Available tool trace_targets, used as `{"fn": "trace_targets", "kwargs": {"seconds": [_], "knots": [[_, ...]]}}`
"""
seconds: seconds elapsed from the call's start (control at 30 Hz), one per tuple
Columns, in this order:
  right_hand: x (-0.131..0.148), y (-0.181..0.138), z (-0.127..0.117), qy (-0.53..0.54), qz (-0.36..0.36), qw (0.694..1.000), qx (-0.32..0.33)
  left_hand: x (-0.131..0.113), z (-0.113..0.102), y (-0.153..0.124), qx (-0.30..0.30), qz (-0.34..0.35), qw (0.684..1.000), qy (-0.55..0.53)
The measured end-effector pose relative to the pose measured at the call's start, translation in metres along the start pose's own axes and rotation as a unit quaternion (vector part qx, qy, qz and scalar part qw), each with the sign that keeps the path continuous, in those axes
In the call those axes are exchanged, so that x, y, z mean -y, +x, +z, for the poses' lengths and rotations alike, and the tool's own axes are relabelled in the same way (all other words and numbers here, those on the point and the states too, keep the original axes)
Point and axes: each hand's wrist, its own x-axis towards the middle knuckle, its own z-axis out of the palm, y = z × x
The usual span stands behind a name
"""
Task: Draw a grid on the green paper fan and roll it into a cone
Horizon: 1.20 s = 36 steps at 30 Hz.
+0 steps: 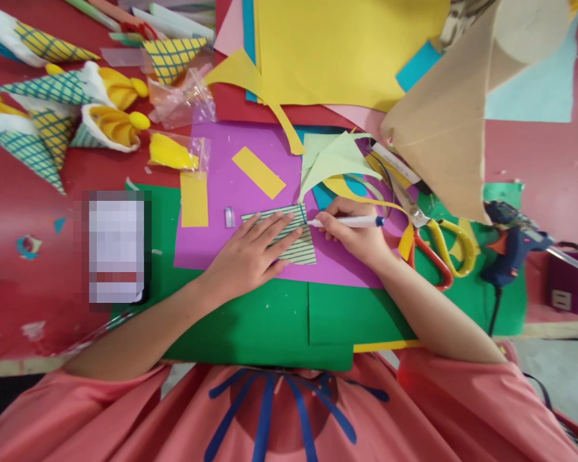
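Note:
My left hand [255,253] lies flat with its fingers spread, pressing on a light green paper piece [304,247] ruled with dark stripes. In my right hand [354,231] is a white marker pen [359,221] with a blue end, its tip at the paper's right upper part. The striped paper rests on a purple sheet [250,136]. Part of it is hidden under my left fingers. Yellow paper strips [259,173] and a small clear piece [229,217] lie nearby.
Scissors [431,237] with red and yellow handles lie right of my right hand, near a blue glue gun [510,247]. Finished paper cones [43,83] are at the upper left, above a phone [117,250]. A brown cone [443,122] stands at the upper right.

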Motion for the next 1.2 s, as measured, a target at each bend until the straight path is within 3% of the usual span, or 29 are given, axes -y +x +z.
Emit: {"fn": "trace_targets", "kwargs": {"seconds": [0.17, 0.4, 0.73, 1.2], "knots": [[0.0006, -0.0002, -0.0016, 0.032, 0.022, 0.999, -0.002, 0.0006, 0.0007, -0.0010, -0.002, 0.007, 1.000, -0.008], [-0.0008, -0.0016, -0.0034, 0.119, -0.015, 0.993, 0.002, 0.0010, 0.0031, -0.0017, -0.024, 0.006, 1.000, -0.012], [0.0016, -0.0031, 0.0015, -0.038, -0.015, 0.999, 0.005, 0.0010, -0.0004, -0.0013, -0.001, 0.026, 0.999, -0.023], [0.0036, -0.0015, 0.0018, -0.050, -0.010, 0.999, 0.008, 0.0021, 0.0005, -0.0014, 0.003, 0.026, 0.999, -0.021]]}}
